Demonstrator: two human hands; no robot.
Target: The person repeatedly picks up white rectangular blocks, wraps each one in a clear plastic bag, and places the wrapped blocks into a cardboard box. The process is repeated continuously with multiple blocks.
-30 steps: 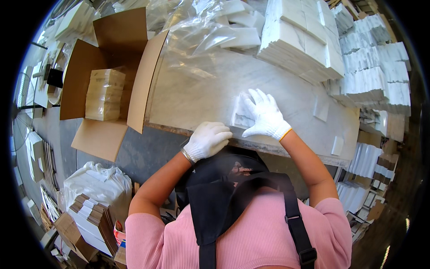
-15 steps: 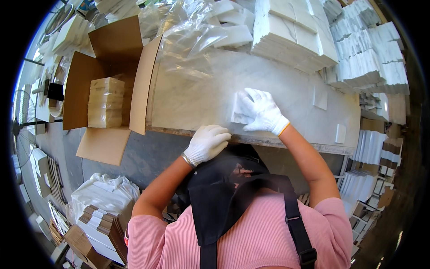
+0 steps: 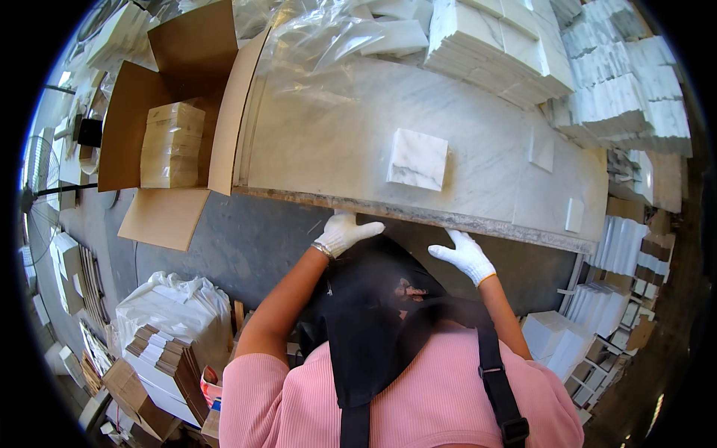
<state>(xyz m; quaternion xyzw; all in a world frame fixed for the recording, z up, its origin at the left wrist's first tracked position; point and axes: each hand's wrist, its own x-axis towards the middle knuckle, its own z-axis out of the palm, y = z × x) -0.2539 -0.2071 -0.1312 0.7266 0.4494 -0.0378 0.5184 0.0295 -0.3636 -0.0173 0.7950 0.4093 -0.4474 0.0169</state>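
Note:
A small stack of square white marble tiles (image 3: 418, 159) with grey veins sits on the worktable (image 3: 314, 149), near its front edge; neither hand touches it. My left hand (image 3: 346, 233), in a white knit glove, is at the table's front edge, thumb stretched to the right, its fingertips hidden beneath the edge. Below the tiles, my right hand (image 3: 464, 255), gloved the same way, also reaches to that edge with its thumb spread out to the left. Nothing shows in either hand; what the hidden fingertips touch, I cannot tell.
On the left stands an open cardboard box (image 3: 123, 142) with a wrapped stack (image 3: 172, 145) inside. Clear plastic film (image 3: 321, 56) lies at the table's back. Tall stacks of marble tiles (image 3: 500, 48) rise at the back right. A thin tile (image 3: 541, 150) lies on the right.
My right hand has let go of the tile stack and dropped back to the table's front edge. My left hand has opened its thumb outward. The view has shifted slightly.

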